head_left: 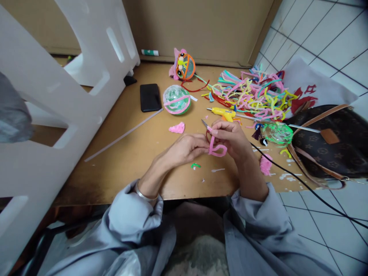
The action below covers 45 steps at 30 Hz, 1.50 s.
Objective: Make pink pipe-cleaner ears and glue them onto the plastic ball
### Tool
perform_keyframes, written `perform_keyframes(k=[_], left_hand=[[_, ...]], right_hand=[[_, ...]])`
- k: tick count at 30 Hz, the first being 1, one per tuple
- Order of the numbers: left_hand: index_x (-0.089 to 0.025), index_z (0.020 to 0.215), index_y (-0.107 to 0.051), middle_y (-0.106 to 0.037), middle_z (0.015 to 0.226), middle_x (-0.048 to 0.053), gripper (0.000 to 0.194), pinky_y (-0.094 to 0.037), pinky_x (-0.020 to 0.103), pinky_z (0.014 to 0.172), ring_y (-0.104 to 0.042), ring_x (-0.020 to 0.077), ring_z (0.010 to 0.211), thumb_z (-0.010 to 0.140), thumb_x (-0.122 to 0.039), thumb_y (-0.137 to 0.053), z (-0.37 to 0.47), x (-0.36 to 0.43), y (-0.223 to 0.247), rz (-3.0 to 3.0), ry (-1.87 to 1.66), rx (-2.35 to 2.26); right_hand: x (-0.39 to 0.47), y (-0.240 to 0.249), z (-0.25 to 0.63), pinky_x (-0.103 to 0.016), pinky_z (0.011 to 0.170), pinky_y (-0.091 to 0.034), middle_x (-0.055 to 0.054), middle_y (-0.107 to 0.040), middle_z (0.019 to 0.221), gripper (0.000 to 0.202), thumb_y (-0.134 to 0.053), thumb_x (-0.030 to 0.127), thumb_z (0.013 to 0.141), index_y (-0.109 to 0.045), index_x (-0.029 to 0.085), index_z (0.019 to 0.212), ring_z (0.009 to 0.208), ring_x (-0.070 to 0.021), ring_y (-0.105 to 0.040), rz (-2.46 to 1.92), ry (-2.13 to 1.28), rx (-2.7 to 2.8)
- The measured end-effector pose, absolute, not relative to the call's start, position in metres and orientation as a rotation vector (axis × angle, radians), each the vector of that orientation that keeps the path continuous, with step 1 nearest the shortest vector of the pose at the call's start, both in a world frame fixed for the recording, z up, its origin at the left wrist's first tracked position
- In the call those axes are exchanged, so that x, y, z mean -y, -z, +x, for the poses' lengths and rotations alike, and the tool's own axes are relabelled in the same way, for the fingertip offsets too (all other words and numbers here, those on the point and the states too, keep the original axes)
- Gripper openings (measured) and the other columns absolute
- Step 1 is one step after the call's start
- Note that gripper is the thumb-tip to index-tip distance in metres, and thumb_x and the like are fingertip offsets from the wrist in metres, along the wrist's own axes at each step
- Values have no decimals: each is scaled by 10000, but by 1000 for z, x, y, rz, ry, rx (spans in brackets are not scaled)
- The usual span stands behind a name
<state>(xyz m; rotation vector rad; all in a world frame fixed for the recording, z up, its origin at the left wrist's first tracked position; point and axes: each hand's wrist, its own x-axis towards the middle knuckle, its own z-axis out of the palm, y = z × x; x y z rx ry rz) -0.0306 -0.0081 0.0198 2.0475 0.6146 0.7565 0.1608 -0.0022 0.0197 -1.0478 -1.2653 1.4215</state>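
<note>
Near the table's middle, a looped pink fuzzy strip (219,150) is held between both hands. My left hand (188,147) pinches its lower bend with thumb and fingers. My right hand (230,136) is closed on the strip's upper end, and small scissors (204,123) stick out from under its fingers, blades pointing up and left. How the scissors' handles are held is mostly hidden. A flat pink fuzzy piece (177,128) lies beyond my left hand. Behind it sits a clear ball with green and pink strips (176,100).
A yellow glue gun (222,113), a colourful strip pile (253,92) and a decorated ball (186,66) lie behind. A black phone (150,97) is left. At right are a green-covered ball (278,133), a brown bag (330,142) and a black cable (299,177).
</note>
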Motion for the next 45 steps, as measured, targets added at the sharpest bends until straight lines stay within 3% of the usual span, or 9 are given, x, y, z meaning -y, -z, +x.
perform_keyframes(k=[4,8,14,16,21,26,31,41,45], left_hand=[[-224,824,-811,-733,830,61,174,-513,284,763,-667,178,778,869,-345,-695,-27,10,-23,1841,-861,-609],[-198,736,-798,-723,795,63,312,-510,303,738,-638,177,743,760,-509,-795,-22,8,-17,1597,-1068,-677],[-199,796,-807,-645,641,14,352,-481,299,685,-550,139,639,718,-542,-823,-15,5,-7,1338,-1222,-811],[-188,815,-804,-633,626,4,369,-461,281,654,-528,125,616,700,-538,-834,-14,3,-4,1259,-1261,-839],[-165,765,-766,-651,659,-1,381,-446,248,616,-518,91,588,640,-507,-875,-14,-2,2,1138,-1359,-854],[-161,732,-736,-654,645,3,426,-433,243,585,-507,89,568,636,-556,-862,-13,-3,3,1136,-1393,-892],[-156,693,-714,-612,583,-7,416,-382,229,544,-476,87,543,655,-547,-849,-14,-2,2,1183,-1386,-967],[-154,687,-723,-593,565,-9,347,-350,241,545,-456,94,539,705,-485,-825,-14,-4,9,1261,-1356,-1037],[-157,677,-720,-583,565,-12,332,-338,249,545,-447,94,537,722,-471,-819,-15,-4,9,1290,-1344,-1057]], right_hand=[[-1,-14,158,-231,471,-438,17,-613,602,308,-851,410,587,-657,195,689,503,-105,-527,-1069,-1553,1126],[-5,-7,152,-218,484,-443,31,-610,633,324,-838,405,614,-619,203,743,528,-97,-534,-964,-1594,1037],[-4,-8,150,-218,474,-390,61,-563,641,348,-803,367,663,-640,228,938,519,-91,-485,-879,-1503,1052],[-2,-8,149,-239,491,-407,25,-574,665,288,-775,423,715,-665,214,880,557,-111,-515,-946,-1367,1155],[2,-8,143,-336,725,-532,-75,-632,1050,254,-748,489,778,-733,242,833,912,-198,-621,-1046,-761,1438],[5,-5,137,-311,641,-477,-30,-637,785,286,-704,510,831,-736,227,805,702,-156,-567,-1048,-814,1490],[8,-5,133,-252,537,-401,24,-548,656,320,-749,525,777,-716,213,838,580,-108,-484,-1037,-979,1410],[8,-6,129,-224,451,-270,71,-471,522,401,-796,566,710,-698,182,763,469,-60,-354,-1076,-1051,1338],[1,4,131,-223,449,-312,63,-522,502,392,-815,551,676,-700,178,718,444,-57,-378,-1052,-1069,1287]])
